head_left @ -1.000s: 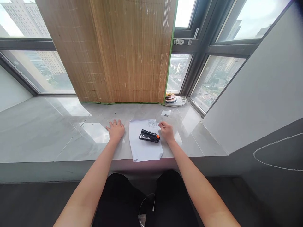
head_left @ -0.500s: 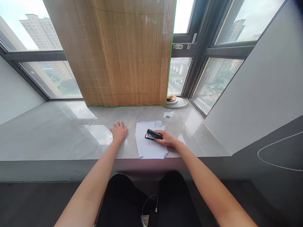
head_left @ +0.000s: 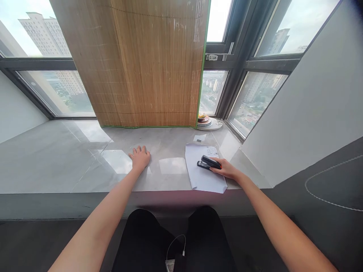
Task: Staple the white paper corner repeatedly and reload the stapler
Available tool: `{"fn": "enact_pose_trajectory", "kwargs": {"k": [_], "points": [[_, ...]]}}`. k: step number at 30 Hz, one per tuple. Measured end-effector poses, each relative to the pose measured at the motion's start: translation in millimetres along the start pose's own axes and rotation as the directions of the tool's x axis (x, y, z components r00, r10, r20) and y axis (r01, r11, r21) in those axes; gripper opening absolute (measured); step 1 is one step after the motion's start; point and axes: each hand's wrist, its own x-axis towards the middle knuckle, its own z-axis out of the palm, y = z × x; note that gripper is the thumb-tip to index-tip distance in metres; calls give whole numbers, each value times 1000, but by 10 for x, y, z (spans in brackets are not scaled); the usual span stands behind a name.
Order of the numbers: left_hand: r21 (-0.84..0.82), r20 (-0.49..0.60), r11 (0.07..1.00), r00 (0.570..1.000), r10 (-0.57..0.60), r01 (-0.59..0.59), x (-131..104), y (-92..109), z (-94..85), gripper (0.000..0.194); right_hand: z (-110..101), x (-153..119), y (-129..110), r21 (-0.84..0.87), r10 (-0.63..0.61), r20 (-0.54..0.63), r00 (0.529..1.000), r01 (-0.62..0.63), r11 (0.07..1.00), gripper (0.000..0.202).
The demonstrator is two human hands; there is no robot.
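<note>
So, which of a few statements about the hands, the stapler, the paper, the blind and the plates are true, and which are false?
1. The right hand grips the stapler. True.
2. The left hand is closed in a fist. False: the left hand rests on the sill with its fingers spread.
3. The paper lies to the right of the left hand. True.
4. The blind is plain white. False: the blind is brown, with green edging.
5. The plates are stacked near the window corner. True.

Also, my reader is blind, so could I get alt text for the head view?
A right hand grips a black stapler over white paper on a grey windowsill; the left hand rests palm-down nearby. A wooden blind hangs behind.
</note>
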Motion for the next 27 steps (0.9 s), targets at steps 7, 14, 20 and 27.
{"fn": "enact_pose_trajectory", "kwargs": {"k": [7,14,20,27], "points": [[-25,17,1000,1000,1,-1,45,-19,19,65,-124,333,249,196,9,-431,903,83,977,64],[-1,-25,1000,1000,0,0,74,-39,96,61,-41,1160,380,-345,-93,-190,977,22,938,50],[9,-47,1000,999,5,-4,77,-48,112,59,283,1496,371,-561,145,3,989,-118,819,76],[18,4,1000,1000,-3,2,75,-23,74,60,1004,1873,-222,-581,86,101,991,-12,813,75]]}}
